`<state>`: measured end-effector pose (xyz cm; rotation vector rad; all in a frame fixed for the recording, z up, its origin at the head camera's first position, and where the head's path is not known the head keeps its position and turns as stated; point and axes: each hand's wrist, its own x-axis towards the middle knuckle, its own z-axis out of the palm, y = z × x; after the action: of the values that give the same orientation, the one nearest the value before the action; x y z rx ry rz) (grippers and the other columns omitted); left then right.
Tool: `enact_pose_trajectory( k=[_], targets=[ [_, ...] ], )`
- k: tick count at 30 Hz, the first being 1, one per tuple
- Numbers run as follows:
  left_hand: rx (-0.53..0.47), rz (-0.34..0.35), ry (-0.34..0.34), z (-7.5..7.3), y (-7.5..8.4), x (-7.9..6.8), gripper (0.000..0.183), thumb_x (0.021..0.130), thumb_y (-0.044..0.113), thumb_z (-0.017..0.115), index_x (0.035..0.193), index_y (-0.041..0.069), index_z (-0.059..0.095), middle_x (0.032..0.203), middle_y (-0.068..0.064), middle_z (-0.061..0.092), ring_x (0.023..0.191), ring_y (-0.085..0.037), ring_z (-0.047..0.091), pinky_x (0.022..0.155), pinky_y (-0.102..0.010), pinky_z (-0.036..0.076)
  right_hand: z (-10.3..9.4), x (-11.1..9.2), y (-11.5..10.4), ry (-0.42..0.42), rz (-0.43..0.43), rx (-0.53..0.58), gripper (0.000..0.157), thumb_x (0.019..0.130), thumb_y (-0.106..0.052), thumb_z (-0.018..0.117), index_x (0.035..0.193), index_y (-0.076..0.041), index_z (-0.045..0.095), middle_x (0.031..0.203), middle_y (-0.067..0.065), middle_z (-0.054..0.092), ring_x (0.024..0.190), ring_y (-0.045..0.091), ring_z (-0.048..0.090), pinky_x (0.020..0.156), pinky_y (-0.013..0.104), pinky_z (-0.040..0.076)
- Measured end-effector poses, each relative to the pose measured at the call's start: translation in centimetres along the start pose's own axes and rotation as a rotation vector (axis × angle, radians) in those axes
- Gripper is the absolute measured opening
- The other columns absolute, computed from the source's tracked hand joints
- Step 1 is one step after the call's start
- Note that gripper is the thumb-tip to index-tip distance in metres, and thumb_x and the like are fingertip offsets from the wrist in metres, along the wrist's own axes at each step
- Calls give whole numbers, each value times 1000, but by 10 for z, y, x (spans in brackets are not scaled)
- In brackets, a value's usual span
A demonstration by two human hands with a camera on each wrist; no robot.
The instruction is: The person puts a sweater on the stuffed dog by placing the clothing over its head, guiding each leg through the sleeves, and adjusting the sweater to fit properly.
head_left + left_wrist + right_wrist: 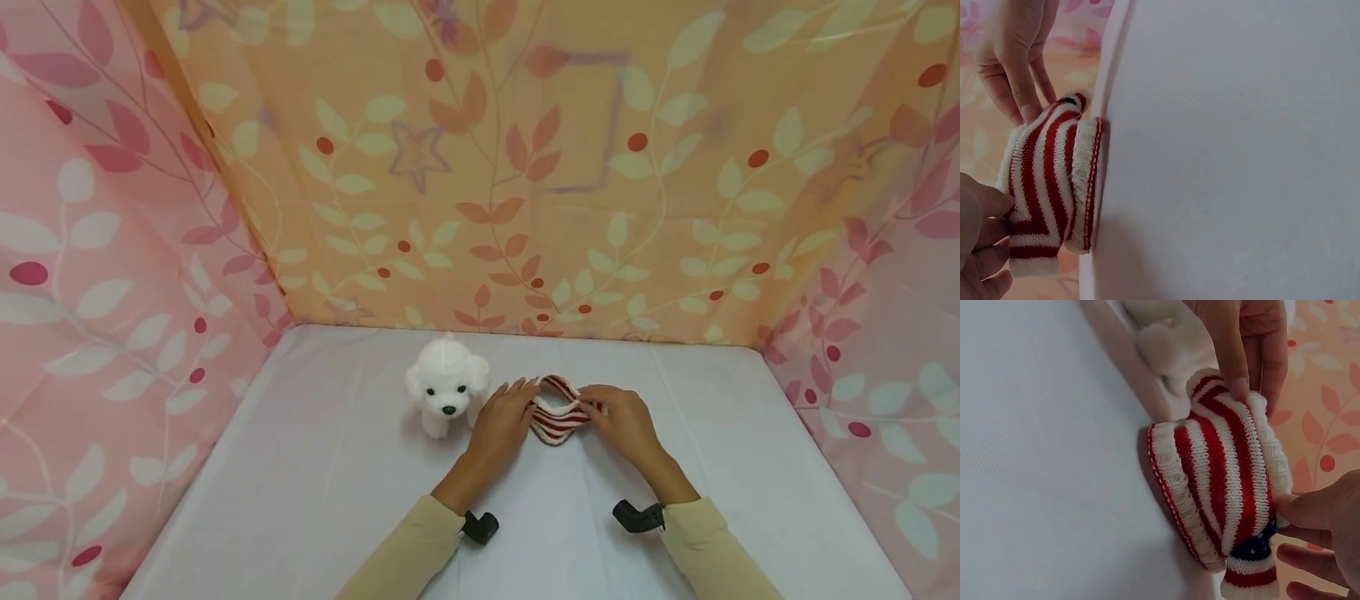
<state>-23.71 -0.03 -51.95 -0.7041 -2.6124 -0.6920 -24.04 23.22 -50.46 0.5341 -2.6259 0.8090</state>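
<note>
A small knitted sweater (557, 423) with red and white stripes stands upright on the white table, its ribbed white collar gaping upward. Its ribbed hem rests on the cloth, and a navy patch (1252, 549) shows near one short sleeve. My left hand (507, 418) pinches the collar edge on the left, thumb in front and fingers behind. On the opposite side my right hand (624, 419) pinches the edge near the navy-marked sleeve. Just left of my left hand stands a white plush dog (447, 387), facing me, partly covered by that hand.
The white tablecloth (315, 500) spreads to all sides. A yellow-orange leaf-patterned curtain (495, 183) closes off the back, with pink ones (97, 292) at the sides. A black wrist camera (480, 527) sits at the left cuff, another (637, 517) at the right.
</note>
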Motion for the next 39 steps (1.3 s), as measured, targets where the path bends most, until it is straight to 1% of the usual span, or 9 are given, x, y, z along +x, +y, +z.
enact_pose_trajectory(
  k=[4, 6, 9, 12, 14, 20, 26, 32, 39],
  targets=[
    [-14, -2, 12, -4, 4, 0, 36, 101, 15, 65, 135, 8, 64, 141, -3, 60, 134, -18, 54, 115, -36, 37, -6, -1, -7, 30, 3, -3, 22, 84, -4, 82, 106, -2, 79, 108, 12, 76, 89, 26, 71, 75, 47, 55],
    [-14, 10, 29, -7, 7, 0, 35, 101, 15, 65, 135, 8, 65, 141, -3, 61, 133, -18, 54, 114, -36, 38, -10, -1, -11, 60, -13, 0, 23, 83, -3, 82, 106, -1, 79, 107, 12, 76, 88, 26, 72, 74, 46, 56],
    [-9, 31, 57, -13, 12, 0, 33, 101, 14, 65, 133, 8, 66, 139, -4, 62, 132, -18, 55, 112, -36, 40, -15, -2, -18, 118, -49, -3, 23, 82, -2, 83, 104, -1, 79, 104, 12, 76, 79, 21, 70, 66, 40, 54],
    [9, 54, 81, -20, 17, -1, 32, 101, 13, 64, 132, 8, 66, 138, -3, 63, 132, -17, 56, 112, -35, 40, -21, -2, -25, 172, -79, -9, 22, 81, -1, 84, 103, 0, 79, 102, 11, 76, 68, 15, 63, 58, 33, 48],
    [21, 63, 92, -25, 21, -2, 31, 102, 13, 63, 132, 8, 66, 139, -3, 63, 132, -17, 56, 112, -34, 40, -24, -3, -30, 193, -90, -14, 22, 81, -1, 84, 103, -1, 79, 102, 11, 77, 65, 13, 60, 56, 30, 46],
    [10, 79, 120, -42, 34, -4, 32, 100, 9, 64, 132, 7, 66, 138, -5, 63, 132, -17, 56, 112, -32, 39, -34, -5, -45, 252, -121, -18, 23, 81, -3, 84, 103, -1, 79, 101, 11, 77, 69, 15, 65, 56, 33, 49],
    [1, 90, 146, -57, 42, -8, 35, 96, 5, 68, 131, 6, 65, 138, -6, 63, 131, -16, 56, 111, -32, 40, -42, -5, -59, 294, -152, -13, 25, 79, 0, 85, 104, -2, 79, 100, 10, 77, 61, 8, 55, 53, 27, 45],
    [-35, 104, 215, -72, 43, -12, 29, 98, 6, 66, 127, 4, 68, 134, -6, 66, 128, -16, 59, 110, -32, 41, -45, -2, -70, 334, -174, 10, 26, 78, 2, 85, 103, -3, 80, 103, 9, 77, 63, 8, 56, 55, 19, 42],
    [-127, 152, 319, -99, 45, -16, 29, 94, 0, 69, 123, -1, 69, 128, -13, 69, 124, -23, 62, 107, -39, 44, -50, 3, -92, 378, -220, 12, 27, 79, 2, 84, 105, -4, 80, 107, 8, 76, 71, 12, 62, 57, 26, 45]
  ],
)
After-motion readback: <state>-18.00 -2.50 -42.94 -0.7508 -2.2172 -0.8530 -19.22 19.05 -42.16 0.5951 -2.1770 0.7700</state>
